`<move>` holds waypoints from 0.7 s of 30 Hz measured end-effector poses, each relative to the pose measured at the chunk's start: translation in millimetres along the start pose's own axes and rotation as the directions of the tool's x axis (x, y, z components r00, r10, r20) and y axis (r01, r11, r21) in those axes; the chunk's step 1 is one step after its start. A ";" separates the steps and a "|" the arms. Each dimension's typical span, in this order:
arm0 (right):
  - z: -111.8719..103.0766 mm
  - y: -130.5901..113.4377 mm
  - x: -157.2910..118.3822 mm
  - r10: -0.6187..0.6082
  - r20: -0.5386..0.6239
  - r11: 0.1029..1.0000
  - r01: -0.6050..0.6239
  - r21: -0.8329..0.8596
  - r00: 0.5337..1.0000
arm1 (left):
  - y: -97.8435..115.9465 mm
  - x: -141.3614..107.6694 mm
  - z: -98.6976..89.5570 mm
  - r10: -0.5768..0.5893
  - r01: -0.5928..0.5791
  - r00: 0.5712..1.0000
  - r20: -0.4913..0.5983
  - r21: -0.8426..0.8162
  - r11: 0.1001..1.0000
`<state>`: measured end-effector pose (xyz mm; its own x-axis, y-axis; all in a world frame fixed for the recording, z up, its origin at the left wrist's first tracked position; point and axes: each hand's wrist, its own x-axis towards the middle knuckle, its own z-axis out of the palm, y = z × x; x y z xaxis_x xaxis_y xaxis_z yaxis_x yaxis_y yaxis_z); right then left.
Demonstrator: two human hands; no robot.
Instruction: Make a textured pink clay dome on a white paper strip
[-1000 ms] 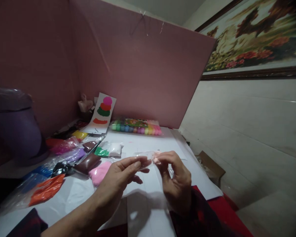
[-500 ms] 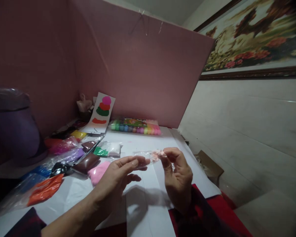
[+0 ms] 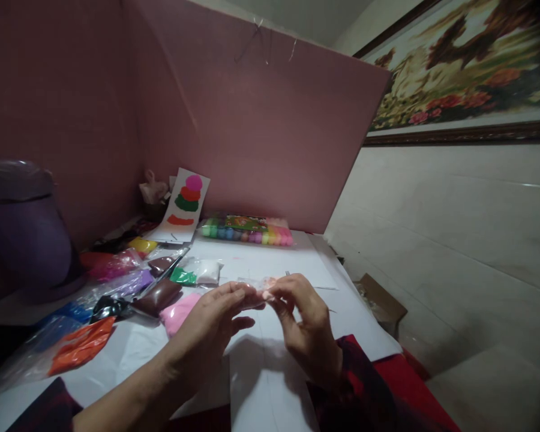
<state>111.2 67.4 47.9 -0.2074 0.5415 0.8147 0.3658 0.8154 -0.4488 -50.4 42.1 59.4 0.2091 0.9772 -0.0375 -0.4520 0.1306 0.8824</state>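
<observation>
A small clear plastic bag with pale peach modelling clay in it is held up over the white paper. My left hand grips the bag between thumb and fingers, its lower fingers loosely curled. Close against the left fingertips, my right hand pinches a bit of the same peach clay at the bag's right end. Its fingers partly cover the clay. Left of my left hand lies a bag of pink clay, and behind it a bag with green and white clay.
Bags of brown, orange and other clay crowd the left side, near a purple bin. A card with painted shapes leans at the back beside a long multicoloured clay pack. A cardboard box stands right.
My right hand has moved left and slightly down, bringing its pinched fingers up to my left fingertips. The bag's peach end came along with it. My left hand has barely moved.
</observation>
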 end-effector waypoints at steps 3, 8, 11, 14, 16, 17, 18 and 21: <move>-1.7 -1.7 0.3 0.211 -0.114 0.974 -0.199 0.105 0.971 | 3.0 -0.4 1.7 -0.045 0.044 0.999 -0.018 -0.014 0.999; -2.6 -4.4 -3.5 0.038 -0.242 0.999 -0.033 0.025 0.970 | 2.6 -1.4 5.5 -0.030 0.033 0.998 -0.046 0.054 0.998; -0.6 -3.4 -4.3 -0.095 -0.174 0.993 0.082 -0.080 0.980 | -2.4 -1.5 5.7 0.033 -0.023 0.997 -0.067 0.155 0.988; 0.5 -2.2 -2.2 -0.023 -0.038 0.997 0.020 -0.074 0.999 | -5.9 -1.2 4.8 0.058 -0.042 0.996 -0.075 0.204 0.978; 0.4 -3.1 -0.8 0.138 -0.074 0.990 -0.136 0.041 0.988 | -5.8 -1.1 4.3 0.031 -0.021 0.998 -0.060 0.159 0.987; 0.2 -4.2 -0.4 0.222 -0.111 0.971 -0.209 0.118 0.969 | -5.3 -1.0 4.0 0.018 -0.012 0.999 -0.048 0.131 0.991; 0.0 -5.6 -0.3 0.283 -0.142 0.949 -0.255 0.186 0.949 | -4.5 -0.9 3.8 0.011 -0.006 0.999 -0.039 0.110 0.994; -0.1 -9.6 -1.1 0.322 -0.204 0.921 -0.255 0.295 0.924 | -2.8 -0.5 3.1 0.020 -0.016 0.999 -0.034 0.101 0.995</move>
<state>108.1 58.9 51.4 0.1115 0.7210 0.6839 0.1221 0.6730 -0.7295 -46.6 40.7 58.4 0.1709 0.9846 -0.0357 -0.3658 0.0971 0.9256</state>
